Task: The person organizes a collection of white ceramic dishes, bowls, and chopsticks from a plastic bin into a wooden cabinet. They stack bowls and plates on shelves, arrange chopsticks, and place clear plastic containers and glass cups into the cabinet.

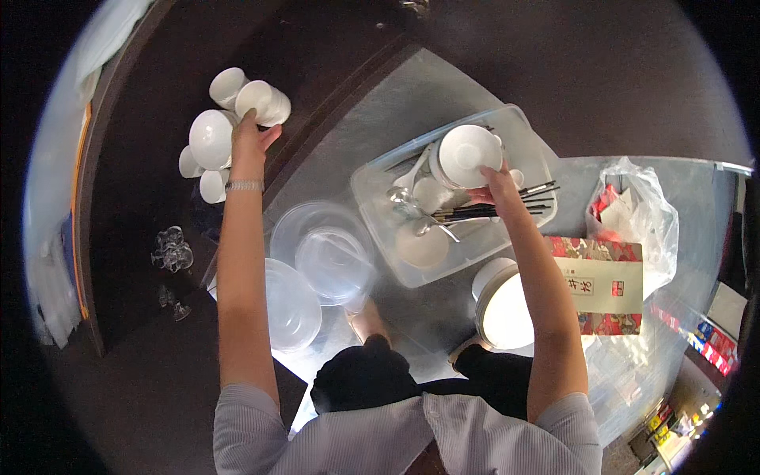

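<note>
My left hand [256,132] is at a stack of white cups [263,103] on the dark wooden surface; its thumb rests on them, but whether it grips them I cannot tell. Beside it lie a stack of white bowls [211,140] and more white cups [227,88]. My right hand [496,187] grips a small stack of white bowls [470,155] above a translucent plastic bin [409,276]. Inside the bin are a white spoon [412,173], metal spoons [401,196], dark chopsticks [475,212] and a white round dish [421,244].
Clear plastic bowls [294,306] stand on the floor near my foot. White buckets [506,314], a patterned box [599,252] and a plastic bag [653,237] are at the right. Small glasses [172,248] lie on the dark surface at the left.
</note>
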Tool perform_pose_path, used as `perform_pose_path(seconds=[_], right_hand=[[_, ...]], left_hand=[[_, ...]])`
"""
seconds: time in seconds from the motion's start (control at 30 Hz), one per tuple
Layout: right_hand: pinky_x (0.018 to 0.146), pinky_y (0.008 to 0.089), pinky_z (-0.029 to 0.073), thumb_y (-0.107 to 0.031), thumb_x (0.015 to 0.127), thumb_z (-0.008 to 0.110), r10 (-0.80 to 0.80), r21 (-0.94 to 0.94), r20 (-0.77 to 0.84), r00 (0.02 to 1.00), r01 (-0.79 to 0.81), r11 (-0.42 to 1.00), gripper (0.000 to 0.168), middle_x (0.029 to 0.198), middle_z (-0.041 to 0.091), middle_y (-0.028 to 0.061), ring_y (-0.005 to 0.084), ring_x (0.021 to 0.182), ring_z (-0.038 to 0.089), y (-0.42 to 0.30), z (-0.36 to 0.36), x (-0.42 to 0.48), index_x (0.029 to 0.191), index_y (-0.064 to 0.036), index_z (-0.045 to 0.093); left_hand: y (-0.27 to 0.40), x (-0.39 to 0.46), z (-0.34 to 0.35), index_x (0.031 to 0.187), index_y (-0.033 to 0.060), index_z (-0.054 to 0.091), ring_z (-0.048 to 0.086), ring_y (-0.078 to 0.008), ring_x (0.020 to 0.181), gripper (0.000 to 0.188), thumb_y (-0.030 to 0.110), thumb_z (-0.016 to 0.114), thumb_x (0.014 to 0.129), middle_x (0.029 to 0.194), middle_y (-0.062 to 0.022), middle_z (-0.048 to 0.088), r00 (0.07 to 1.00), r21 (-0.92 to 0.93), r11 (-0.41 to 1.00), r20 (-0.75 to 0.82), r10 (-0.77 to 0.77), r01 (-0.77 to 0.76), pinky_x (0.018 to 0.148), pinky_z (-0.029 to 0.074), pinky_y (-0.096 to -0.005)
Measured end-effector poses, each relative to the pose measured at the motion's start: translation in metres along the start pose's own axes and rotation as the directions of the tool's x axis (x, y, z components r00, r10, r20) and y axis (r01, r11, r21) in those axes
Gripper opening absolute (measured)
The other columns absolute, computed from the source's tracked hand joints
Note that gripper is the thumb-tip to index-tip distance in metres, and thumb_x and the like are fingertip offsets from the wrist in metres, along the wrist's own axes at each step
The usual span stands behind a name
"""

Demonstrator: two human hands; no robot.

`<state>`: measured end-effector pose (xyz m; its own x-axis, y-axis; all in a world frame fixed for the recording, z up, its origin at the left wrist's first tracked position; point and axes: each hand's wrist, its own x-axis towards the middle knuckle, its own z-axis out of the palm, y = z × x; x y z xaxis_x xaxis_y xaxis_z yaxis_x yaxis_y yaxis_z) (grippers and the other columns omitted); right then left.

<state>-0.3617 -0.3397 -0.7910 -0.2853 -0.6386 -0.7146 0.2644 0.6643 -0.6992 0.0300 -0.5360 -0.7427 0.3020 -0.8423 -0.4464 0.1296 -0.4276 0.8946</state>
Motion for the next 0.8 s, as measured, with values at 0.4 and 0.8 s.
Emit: perform_pose_path(seconds=[0.4,0.8], right_hand=[[0.072,0.034,0.051,-0.018,0.079,0.051,-0.022,0.166,0.159,0.987,-0.004,0.986,0.051,0.111,0.05,0.0109,0.0203,0.093,0.055,0.027,-0.02,0.019,0.126,-0.008,0.033],[0.093,0.0348,0.038,-0.016,0.078,0.055,-0.087,0.393,0.194,0.977,0.004,0.92,0.048,0.116,0.051,0.0108,0.0221,0.107,0.049,0.018,-0.019,-0.018,0.121,0.001,0.041]], left_hand=[[-0.138,-0.16,0.152,0.124,-0.0017,0.039,0.033,-0.0275,0.122,0.062,0.048,0.037,0.087,0.129,-0.0222,0.036,0.703,0.417,0.886,0.692,-0.165,-0.202,0.1,0.026,-0.0336],[-0.144,-0.173,0.158,0.134,0.0057,0.024,0.029,-0.019,0.123,0.063,0.047,0.04,0.088,0.134,-0.0073,0.032,0.715,0.145,0.971,0.657,-0.237,0.188,0.101,0.023,-0.0318]])
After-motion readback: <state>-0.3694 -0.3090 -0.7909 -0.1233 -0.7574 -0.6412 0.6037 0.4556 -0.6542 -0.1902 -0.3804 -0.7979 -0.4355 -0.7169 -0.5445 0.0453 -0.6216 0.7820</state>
